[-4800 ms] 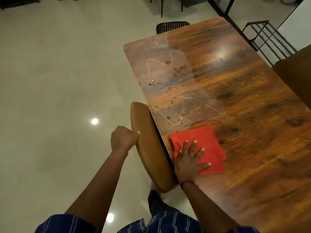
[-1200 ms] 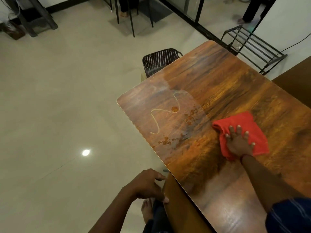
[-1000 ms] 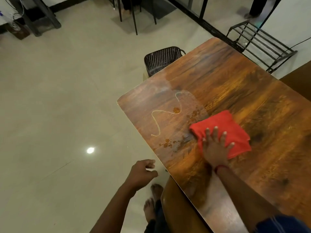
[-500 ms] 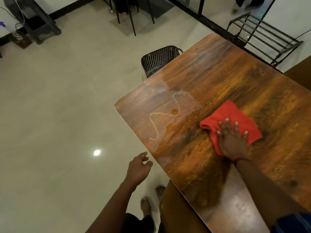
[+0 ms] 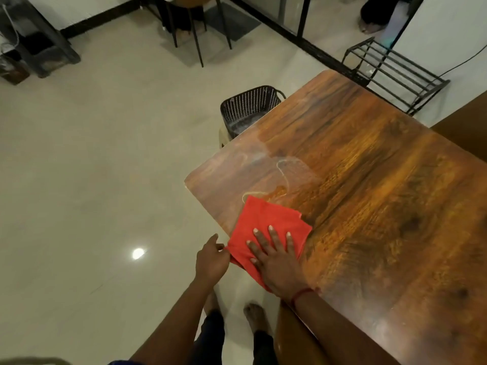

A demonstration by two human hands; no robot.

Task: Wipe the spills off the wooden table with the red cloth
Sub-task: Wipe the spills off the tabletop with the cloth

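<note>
While the cloth sits at the near left edge of the counter, the scene reads so, largest first:

Floor [image 5: 92, 167]: pale glossy tile, wide and bare to the left of the counter, with one bright light spot reflected on it.
Counter [image 5: 382, 206]: dark wood, running from lower right up to the far corner; most of its top to the right and far side lies bare. Its left edge runs diagonally, with a rounded near-left corner just beyond the cloth.
Rack [image 5: 395, 72]: black wire, on the floor past the far corner, apart from the counter.
Basket [image 5: 250, 106]: black mesh, on the floor against the far left edge, partly hidden by it.
Chair [image 5: 292, 335]: brown back, tucked against the left edge under the right forearm.
Cloth [image 5: 266, 222]: red, folded, flat on the counter, its lower left corner hanging over the edge.
Right hand [image 5: 276, 262]: grip open, palm and spread fingers flat on the cloth, pressing it down.
Left hand [image 5: 210, 259]: off the counter beside the edge; fingertips pinch the overhanging cloth corner.
Spill [image 5: 282, 177]: thin pale curved line and an orange smear, just beyond the far corner of the cloth, touching it.
Feet [image 5: 253, 312]: bare, on the floor below the edge.
</note>
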